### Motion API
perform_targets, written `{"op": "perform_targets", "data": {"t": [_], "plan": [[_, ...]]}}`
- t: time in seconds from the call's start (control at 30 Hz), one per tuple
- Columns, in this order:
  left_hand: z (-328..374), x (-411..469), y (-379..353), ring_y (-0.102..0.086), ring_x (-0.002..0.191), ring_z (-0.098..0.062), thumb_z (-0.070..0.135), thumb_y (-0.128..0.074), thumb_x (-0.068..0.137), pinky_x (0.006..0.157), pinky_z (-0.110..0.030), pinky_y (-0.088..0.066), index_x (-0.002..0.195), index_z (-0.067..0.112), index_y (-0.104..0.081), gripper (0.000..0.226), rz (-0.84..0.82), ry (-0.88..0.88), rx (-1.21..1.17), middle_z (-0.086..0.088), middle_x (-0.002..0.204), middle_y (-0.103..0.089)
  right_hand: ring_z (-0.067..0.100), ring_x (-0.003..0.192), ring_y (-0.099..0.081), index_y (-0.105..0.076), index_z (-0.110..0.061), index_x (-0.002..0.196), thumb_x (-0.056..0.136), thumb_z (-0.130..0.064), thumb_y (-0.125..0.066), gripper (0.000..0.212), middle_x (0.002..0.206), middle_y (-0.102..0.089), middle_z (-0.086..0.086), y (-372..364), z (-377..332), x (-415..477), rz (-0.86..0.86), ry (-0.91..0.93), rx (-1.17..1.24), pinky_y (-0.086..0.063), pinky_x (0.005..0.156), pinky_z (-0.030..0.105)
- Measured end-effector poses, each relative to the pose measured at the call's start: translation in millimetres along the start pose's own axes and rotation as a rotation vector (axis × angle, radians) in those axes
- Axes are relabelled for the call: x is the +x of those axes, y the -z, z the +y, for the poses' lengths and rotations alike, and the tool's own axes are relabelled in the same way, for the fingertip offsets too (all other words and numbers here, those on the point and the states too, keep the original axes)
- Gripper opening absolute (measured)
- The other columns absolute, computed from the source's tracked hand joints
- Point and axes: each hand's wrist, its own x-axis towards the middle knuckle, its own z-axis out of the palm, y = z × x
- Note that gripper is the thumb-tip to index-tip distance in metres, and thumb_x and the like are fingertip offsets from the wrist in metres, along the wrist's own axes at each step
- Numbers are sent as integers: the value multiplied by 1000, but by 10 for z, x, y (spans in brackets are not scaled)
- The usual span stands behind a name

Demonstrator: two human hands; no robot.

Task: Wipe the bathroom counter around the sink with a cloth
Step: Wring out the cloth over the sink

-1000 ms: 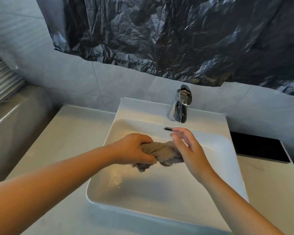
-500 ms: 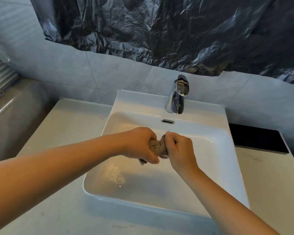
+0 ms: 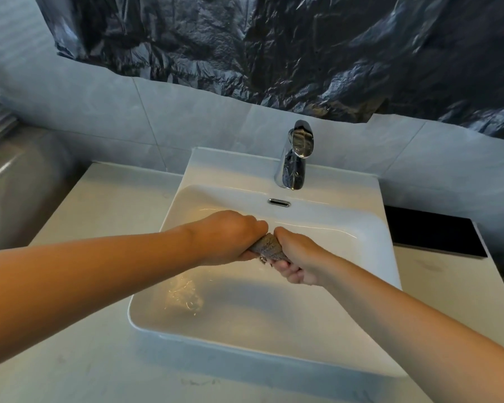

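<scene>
Cloth [image 3: 266, 248]: bunched grey wad over the sink [image 3: 370, 228], mid-basin.
Left hand [image 3: 230, 237]: fisted tight around its left end.
Right hand [image 3: 298, 257]: curled round the right end.
Handling: looks soft, wet, floppy; grip both ends.

One head-worn view, forward and steeply down, close above the sink [image 3: 230, 170]

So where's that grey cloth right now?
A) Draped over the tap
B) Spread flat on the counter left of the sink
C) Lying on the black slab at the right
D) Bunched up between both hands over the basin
D: the left hand and right hand both grip the bunched cloth above the basin of the sink, clear of the tap.
</scene>
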Motion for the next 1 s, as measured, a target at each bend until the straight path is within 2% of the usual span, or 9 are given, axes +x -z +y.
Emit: {"op": "perform_targets", "data": {"t": [0.17,0.23,0.3,0.37,0.47,0.57,0.7,0.8,1.0], "plan": [[57,-37,51,-65,71,-15,49,-63,84,70,-28,-55,97,21,-60,31,-116,295,-513,3,80,-65,8,42,-49,-55,-16,101,98,-46,-34,37,67,-61,3,70,138,-96,293,461,-153,-40,41,22],[38,-71,111,-68,69,-16,44,-65,84,68,-26,-57,99,16,-62,31,-241,380,-897,-3,78,-68,6,72,-63,-45,-36,122,95,-56,-31,37,100,-63,-8,114,292,-151,372,726,-244,-51,54,18],[5,-105,184,-65,69,-17,38,-65,85,64,-25,-56,102,12,-62,31,-368,415,-1192,-6,80,-65,1,104,-57,-39,-41,130,93,-55,-32,40,121,-52,-24,141,448,-179,439,960,-311,-53,73,15],[-2,-120,263,-58,66,-14,36,-61,88,58,-22,-51,106,9,-61,32,-543,378,-1360,-5,80,-59,5,114,-54,-45,-29,132,94,-48,-37,44,127,-53,-16,148,540,-160,478,1173,-353,-50,85,16],[26,-88,377,-47,59,-8,34,-53,93,49,-15,-43,110,9,-57,30,-856,278,-1394,0,76,-51,15,109,-61,-56,-8,122,94,-35,-41,42,121,-61,7,103,493,-130,466,1407,-313,-55,84,25],[34,-44,460,-40,54,-6,34,-50,94,45,-12,-36,109,9,-56,29,-972,261,-1362,2,74,-46,11,88,-65,-67,-4,105,92,-27,-41,37,96,-69,8,20,389,-148,490,1454,-248,-55,69,24],[44,-37,444,-38,54,-7,33,-54,94,44,-12,-34,107,8,-59,29,-904,320,-1278,1,72,-46,9,70,-64,-72,-7,77,95,-30,-37,45,74,-70,3,-27,407,-92,505,1320,-244,-52,58,25],[94,-48,403,-38,54,-9,32,-59,91,44,-14,-33,103,8,-62,27,-817,325,-1222,1,70,-47,18,64,-61,-69,-8,72,93,-36,-34,49,67,-65,5,-37,422,-42,464,1175,-235,-50,54,37],[119,34,504,-40,50,-10,35,-63,88,44,-17,-33,91,10,-62,25,-706,325,-1030,2,61,-48,11,50,-48,-63,-12,71,84,-37,-37,39,56,-53,2,-24,377,-164,207,946,-46,-40,48,26]]}}
